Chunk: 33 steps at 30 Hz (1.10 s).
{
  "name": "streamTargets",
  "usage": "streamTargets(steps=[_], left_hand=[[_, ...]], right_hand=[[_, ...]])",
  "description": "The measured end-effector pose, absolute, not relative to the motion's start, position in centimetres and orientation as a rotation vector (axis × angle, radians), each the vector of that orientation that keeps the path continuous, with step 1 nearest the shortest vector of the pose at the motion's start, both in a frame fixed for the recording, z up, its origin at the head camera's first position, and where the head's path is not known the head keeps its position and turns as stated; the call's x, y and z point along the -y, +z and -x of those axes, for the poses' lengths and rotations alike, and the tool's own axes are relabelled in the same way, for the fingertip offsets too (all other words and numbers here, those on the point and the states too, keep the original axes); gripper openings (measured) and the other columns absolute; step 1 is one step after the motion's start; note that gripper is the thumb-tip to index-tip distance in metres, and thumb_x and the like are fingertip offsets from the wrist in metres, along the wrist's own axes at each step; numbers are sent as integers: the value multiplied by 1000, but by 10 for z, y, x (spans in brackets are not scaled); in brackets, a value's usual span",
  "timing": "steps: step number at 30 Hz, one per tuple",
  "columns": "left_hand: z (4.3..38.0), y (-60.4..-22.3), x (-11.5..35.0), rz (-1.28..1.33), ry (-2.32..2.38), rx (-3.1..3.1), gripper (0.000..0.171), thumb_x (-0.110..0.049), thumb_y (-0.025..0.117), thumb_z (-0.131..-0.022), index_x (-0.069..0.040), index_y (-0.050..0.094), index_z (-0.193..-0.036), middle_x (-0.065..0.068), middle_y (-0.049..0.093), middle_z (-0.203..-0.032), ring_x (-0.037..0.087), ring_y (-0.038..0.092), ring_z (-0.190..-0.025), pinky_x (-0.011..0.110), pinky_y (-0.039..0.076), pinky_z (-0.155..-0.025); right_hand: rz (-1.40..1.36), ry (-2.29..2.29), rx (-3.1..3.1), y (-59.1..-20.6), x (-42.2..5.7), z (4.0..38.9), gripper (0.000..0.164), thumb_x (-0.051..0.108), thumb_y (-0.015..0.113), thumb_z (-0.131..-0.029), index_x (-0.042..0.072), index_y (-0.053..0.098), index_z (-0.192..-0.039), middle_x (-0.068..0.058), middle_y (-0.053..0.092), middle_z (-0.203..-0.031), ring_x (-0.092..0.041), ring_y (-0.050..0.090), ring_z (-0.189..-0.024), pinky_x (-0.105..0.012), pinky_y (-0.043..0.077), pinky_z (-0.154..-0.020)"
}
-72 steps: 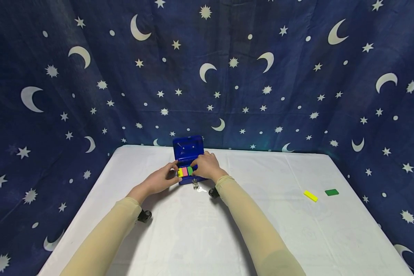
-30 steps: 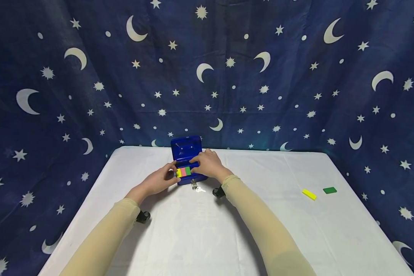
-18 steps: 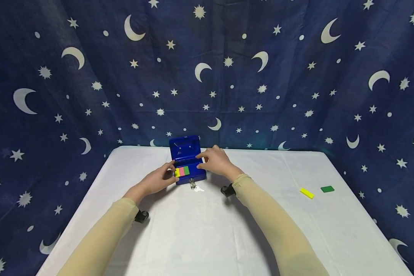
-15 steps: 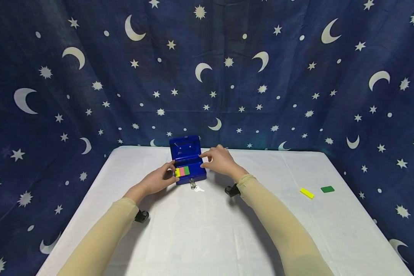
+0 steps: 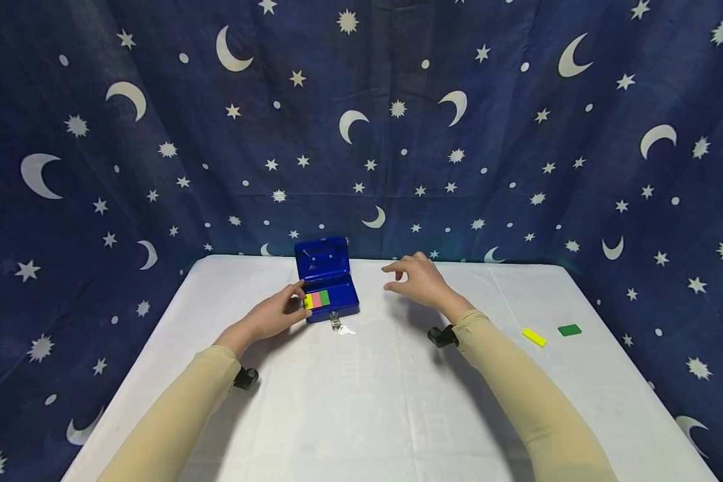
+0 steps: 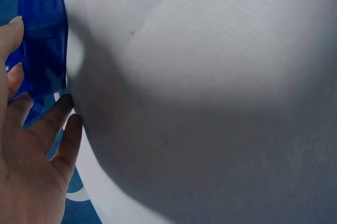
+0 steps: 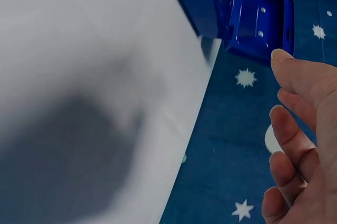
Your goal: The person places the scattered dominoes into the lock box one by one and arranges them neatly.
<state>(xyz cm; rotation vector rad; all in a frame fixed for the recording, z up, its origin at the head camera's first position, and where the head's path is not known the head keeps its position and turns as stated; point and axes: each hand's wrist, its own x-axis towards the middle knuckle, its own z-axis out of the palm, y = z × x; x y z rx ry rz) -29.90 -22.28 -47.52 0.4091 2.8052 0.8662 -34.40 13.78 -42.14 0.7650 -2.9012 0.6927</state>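
Note:
A blue metal cash box (image 5: 342, 296) stands at the back of the table with its lid (image 5: 322, 258) raised. In its left part lie a yellow block (image 5: 308, 302), a pink block (image 5: 316, 299) and a green block (image 5: 324, 297), side by side. My left hand (image 5: 272, 314) holds the box's left end between thumb and fingers; the fingertips are partly hidden at the rim. Right of the box, my right hand (image 5: 422, 282) hovers above the table, holding nothing, thumb and fingers apart. A silver clasp (image 5: 335, 320) with a key (image 5: 345, 330) hangs at the box front.
On the right of the white-covered table (image 5: 373, 402) lie a loose yellow block (image 5: 533, 337) and, beyond it, a dark green block (image 5: 570, 330). A dark blue curtain (image 5: 313, 201) with moons and stars rises behind the table and at both sides.
My right hand has let go of the green block in the box and moved out to the right. The left hand stays at the box's left end.

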Motion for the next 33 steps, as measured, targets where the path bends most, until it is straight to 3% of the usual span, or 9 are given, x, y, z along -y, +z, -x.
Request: streamTargets(steps=[8, 13, 18, 25, 33], left_hand=[[298, -475, 223, -405, 888, -2791, 48, -52, 63, -96, -17, 51, -126, 1, 22, -168, 33, 41, -144, 55, 35, -113], [298, -473, 223, -405, 885, -2792, 48, -52, 63, -97, -17, 51, -126, 1, 23, -168, 33, 40, -144, 55, 34, -113], [298, -473, 222, -404, 907, -2777, 47, -51, 63, -97, -16, 50, -126, 0, 23, -168, 32, 39, -145, 55, 34, -113], [297, -474, 221, -397, 903, -2782, 45, -50, 64, -97, -17, 50, -124, 0, 23, -168, 32, 39, -145, 55, 33, -114], [296, -472, 222, -416, 911, -2787, 48, -52, 63, -97, -16, 52, -127, 4, 23, -168, 34, 39, -144, 56, 35, -112]], right_hand=[[-702, 717, 2912, -424, -167, 336, 42, 37, 78, -89, 22, 72, -129, 5, 64, -95, -22, 46, -93, -41, 40, -83], [-663, 761, 2914, -426, -181, 331, 43, 35, 79, -89, 22, 71, -130, 3, 65, -101, -22, 45, -94, -40, 41, -80], [-631, 769, 2915, -433, -201, 326, 45, 35, 78, -90, 19, 70, -131, -3, 68, -108, -29, 50, -104, -47, 40, -89], [-517, 782, 2932, -449, -250, 316, 45, 35, 75, -92, 17, 68, -133, -8, 68, -112, -32, 50, -113, -53, 39, -94], [-332, 782, 2913, -456, -308, 300, 49, 37, 72, -95, 10, 65, -135, -14, 66, -118, -39, 50, -111, -56, 41, -90]])
